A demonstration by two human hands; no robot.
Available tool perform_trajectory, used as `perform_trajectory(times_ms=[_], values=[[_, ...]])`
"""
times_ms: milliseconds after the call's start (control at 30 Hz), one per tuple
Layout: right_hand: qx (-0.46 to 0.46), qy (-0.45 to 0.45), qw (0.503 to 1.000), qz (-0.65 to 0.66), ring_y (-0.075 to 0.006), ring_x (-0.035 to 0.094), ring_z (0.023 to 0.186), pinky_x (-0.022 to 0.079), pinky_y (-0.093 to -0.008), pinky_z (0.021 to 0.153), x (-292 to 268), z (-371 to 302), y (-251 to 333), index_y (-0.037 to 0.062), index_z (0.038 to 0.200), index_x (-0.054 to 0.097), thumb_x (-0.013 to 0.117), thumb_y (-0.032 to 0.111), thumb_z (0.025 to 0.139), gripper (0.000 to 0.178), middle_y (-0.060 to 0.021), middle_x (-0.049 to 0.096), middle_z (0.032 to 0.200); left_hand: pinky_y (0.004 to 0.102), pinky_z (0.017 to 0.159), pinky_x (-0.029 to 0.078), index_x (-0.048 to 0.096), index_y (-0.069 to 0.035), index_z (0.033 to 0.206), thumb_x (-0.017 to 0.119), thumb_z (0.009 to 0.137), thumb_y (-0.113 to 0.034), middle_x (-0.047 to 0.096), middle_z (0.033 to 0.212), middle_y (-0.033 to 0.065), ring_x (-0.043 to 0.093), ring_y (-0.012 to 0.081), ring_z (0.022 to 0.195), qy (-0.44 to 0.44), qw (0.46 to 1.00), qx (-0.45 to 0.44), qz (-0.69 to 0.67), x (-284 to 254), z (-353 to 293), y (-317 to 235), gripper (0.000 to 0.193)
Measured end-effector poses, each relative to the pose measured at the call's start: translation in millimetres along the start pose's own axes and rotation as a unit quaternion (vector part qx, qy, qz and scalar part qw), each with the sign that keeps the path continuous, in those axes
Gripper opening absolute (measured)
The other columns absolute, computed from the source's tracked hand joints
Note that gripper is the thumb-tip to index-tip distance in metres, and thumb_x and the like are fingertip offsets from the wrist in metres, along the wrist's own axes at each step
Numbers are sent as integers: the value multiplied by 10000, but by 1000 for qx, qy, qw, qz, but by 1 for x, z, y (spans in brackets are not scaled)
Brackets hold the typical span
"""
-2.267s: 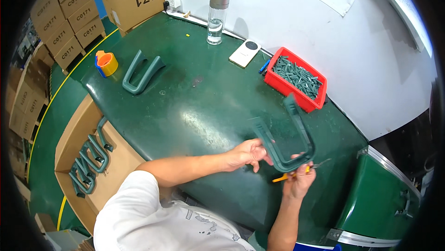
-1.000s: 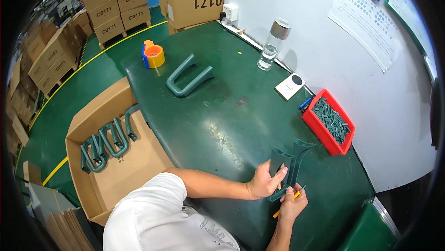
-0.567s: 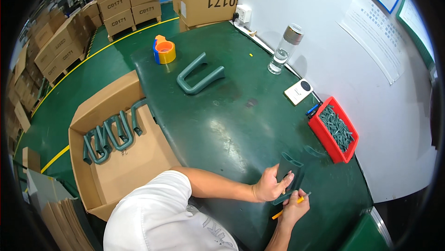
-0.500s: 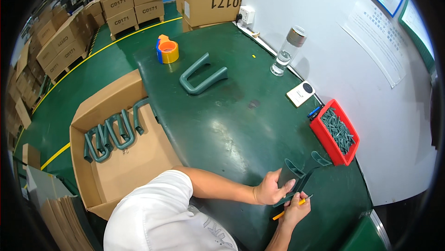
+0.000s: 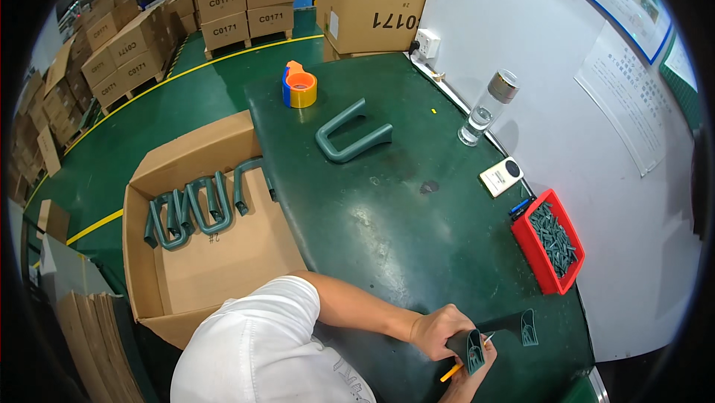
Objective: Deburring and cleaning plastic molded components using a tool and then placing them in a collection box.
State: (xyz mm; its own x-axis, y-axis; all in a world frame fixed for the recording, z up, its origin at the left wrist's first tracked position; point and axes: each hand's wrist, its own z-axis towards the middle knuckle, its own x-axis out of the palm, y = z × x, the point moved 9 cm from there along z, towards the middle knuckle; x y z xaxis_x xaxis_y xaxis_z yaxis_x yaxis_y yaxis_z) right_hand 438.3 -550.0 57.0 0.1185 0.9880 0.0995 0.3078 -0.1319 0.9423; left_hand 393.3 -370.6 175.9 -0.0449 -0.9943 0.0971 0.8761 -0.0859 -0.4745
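Tipped over since the earlier frame, the green U-shaped piece point(image 5: 510, 324) now turns both hollow ends toward the viewer; it is held above the bench point(image 5: 417, 254), on the person's side of the red bin point(image 5: 530, 255), near it but apart. Its ends formerly pointed more away from the person and stood farther up alongside the bin. Left hand point(image 5: 441, 331): clamped around the leg farther from the bin. Right hand point(image 5: 472, 382): partly hidden behind that leg's end, closed on a yellow-handled tool point(image 5: 450, 372), its pale tip showing just beside the rim; whether it touches cannot be told. As a judgement, the turn exposes the rim to the tool, and work on this end seems unfinished. Well left of the bin, a carton point(image 5: 223, 276) contains similar pieces; left of and beyond the bin lies another loose piece point(image 5: 363, 144).
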Motion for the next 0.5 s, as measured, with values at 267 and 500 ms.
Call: perform_trajectory(times_ms=[267, 500], values=[[10, 13, 994, 107, -128, 549, 497, 426, -258, 429, 26, -16, -2, -18, 758, 569, 533, 12, 821, 78, -63, 576, 644, 338, 440, 439, 539, 25, 856, 666, 636, 3, 564, 629, 120, 567, 294, 497, -11, 999, 4, 45, -8, 0, 1, 255], [-23, -64, 990, 124, -128, 555, 507, 382, -224, 376, 40, -31, 11, -3, 804, 588, 520, 48, 852, 97, -56, 583, 678, 357, 568, 492, 573, 5, 891, 737, 510, -57, 628, 761, 135, 630, 326, 645, -6, 994, -72, 84, -6, -13, 23, 419]])
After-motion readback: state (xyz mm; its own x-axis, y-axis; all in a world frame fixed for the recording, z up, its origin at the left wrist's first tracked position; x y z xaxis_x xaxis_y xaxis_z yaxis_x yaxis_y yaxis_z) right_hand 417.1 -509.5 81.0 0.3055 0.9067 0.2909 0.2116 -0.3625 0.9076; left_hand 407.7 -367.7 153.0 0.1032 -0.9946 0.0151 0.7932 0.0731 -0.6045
